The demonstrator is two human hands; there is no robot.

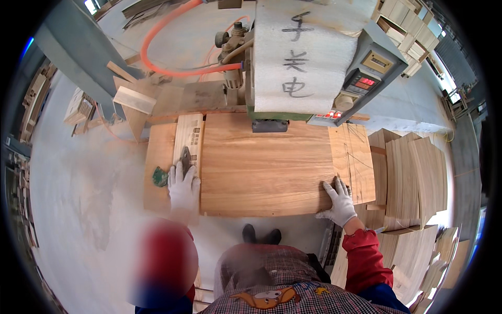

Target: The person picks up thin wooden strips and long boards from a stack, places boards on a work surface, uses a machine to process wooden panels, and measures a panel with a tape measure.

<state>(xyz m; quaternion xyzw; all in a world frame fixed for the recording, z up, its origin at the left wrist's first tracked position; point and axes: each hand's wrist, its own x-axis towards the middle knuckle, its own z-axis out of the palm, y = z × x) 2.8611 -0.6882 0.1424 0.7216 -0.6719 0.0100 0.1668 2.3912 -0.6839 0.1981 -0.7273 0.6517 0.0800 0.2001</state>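
Observation:
A wide brown wooden panel (pixel 266 167) lies before me, below the head of a machine. My left hand (pixel 183 189), in a white glove, rests flat on a pale strip of board (pixel 189 137) along the panel's left edge, fingers stretched forward. By its fingertips lies a dark, narrow tool (pixel 186 158) whose kind I cannot make out. A small green object (pixel 160 177) sits just left of that hand. My right hand (pixel 339 202), gloved too, presses on the panel's right end with fingers spread, close to a lighter marked board (pixel 351 157).
The machine's white-covered body (pixel 303 57) stands over the panel's far edge, with a grey control box (pixel 366 76) on its right. An orange hose (pixel 149 44) loops at the back left. Stacked wooden boards (pixel 413 178) stand at the right. A grey post (pixel 78 47) rises at far left.

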